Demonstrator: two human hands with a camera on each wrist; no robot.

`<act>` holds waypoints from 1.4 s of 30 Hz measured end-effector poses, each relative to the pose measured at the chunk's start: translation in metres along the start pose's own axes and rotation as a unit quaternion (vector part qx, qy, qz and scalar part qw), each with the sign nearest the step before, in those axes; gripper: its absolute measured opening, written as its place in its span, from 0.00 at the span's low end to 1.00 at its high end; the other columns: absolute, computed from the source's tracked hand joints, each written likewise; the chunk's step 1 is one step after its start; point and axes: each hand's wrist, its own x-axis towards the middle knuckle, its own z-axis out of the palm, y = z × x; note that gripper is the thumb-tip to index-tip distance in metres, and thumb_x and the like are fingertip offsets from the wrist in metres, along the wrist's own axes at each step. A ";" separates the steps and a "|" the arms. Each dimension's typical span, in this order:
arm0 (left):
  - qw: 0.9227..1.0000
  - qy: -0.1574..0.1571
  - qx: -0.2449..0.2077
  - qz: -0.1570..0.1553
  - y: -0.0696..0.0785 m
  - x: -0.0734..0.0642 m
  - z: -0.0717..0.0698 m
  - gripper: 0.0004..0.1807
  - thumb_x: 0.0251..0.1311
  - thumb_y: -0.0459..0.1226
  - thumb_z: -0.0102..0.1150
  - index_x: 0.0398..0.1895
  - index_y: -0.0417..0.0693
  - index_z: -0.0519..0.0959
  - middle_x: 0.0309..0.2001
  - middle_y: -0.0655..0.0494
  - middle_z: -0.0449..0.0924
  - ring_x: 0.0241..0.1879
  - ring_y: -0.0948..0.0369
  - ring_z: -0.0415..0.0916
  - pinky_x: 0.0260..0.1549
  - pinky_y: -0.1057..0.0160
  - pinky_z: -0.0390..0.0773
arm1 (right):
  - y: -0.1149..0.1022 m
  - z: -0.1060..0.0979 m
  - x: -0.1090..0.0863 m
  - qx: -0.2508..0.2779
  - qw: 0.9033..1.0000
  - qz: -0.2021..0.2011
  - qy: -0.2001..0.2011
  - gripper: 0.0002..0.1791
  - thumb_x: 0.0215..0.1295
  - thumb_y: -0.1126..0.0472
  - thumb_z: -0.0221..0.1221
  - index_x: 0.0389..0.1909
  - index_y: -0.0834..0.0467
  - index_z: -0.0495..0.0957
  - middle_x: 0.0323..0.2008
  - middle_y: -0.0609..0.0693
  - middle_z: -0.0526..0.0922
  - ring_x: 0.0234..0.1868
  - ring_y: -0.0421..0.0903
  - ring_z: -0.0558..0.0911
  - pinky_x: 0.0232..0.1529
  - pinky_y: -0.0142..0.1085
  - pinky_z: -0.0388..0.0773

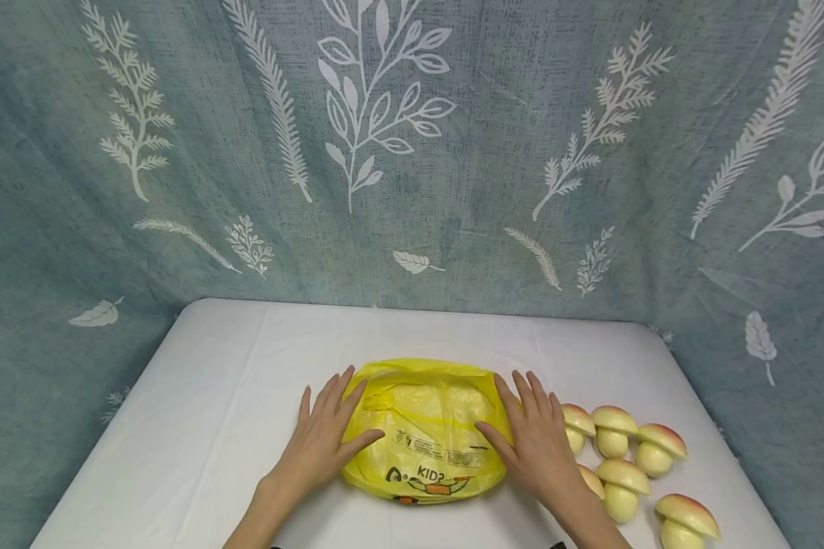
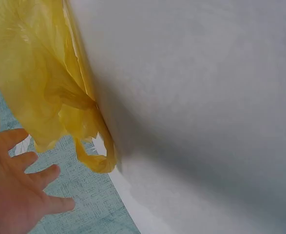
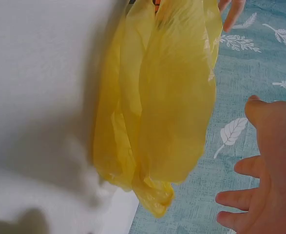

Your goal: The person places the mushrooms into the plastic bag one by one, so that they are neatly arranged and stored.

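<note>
A yellow plastic bag [image 1: 429,435] with printed letters and a cartoon figure lies puffed up in the middle of the table; what is inside cannot be made out. At its left side is my left hand [image 1: 325,438], fingers spread and straight, the thumb over the bag's edge. My right hand [image 1: 537,438] mirrors it on the other side, also with spread fingers. In the left wrist view a loop of the bag [image 2: 96,158] hangs past the left hand's fingers [image 2: 45,176]. The right wrist view shows the bag's crumpled side [image 3: 172,107] apart from the right hand [image 3: 274,170].
Several mushroom-shaped pieces [image 1: 621,484], cream with reddish cap edges, stand on the right of the white-covered table [image 1: 199,427], close to my right forearm. Behind the table hangs a blue-green cloth [image 1: 481,168] with white leaf prints.
</note>
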 end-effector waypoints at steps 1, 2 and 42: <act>1.000 -0.002 -0.003 0.001 0.000 0.000 0.000 0.44 0.64 0.63 0.53 0.76 0.47 0.62 0.78 0.47 0.49 0.73 0.43 0.51 0.65 0.29 0.45 | 0.000 -0.001 -0.001 0.001 1.000 0.002 -0.001 0.40 0.67 0.41 0.59 0.74 0.57 0.62 0.69 0.67 0.62 0.72 0.65 0.55 0.63 0.68 0.55; 1.000 -0.002 -0.003 0.002 -0.001 0.000 0.000 0.44 0.64 0.63 0.52 0.76 0.48 0.62 0.77 0.47 0.49 0.73 0.43 0.51 0.65 0.29 0.46 | 0.000 -0.002 -0.002 0.003 1.000 0.004 -0.003 0.40 0.67 0.41 0.59 0.74 0.57 0.62 0.70 0.67 0.62 0.72 0.65 0.55 0.63 0.68 0.55; 0.985 -0.126 -0.105 -0.058 -0.019 -0.007 -0.012 0.48 0.61 0.62 0.59 0.79 0.55 0.55 0.79 0.47 0.44 0.73 0.44 0.51 0.67 0.40 0.58 | 0.030 -0.030 -0.052 0.032 0.998 0.029 0.042 0.38 0.65 0.46 0.63 0.69 0.62 0.65 0.63 0.66 0.67 0.65 0.67 0.62 0.61 0.61 0.56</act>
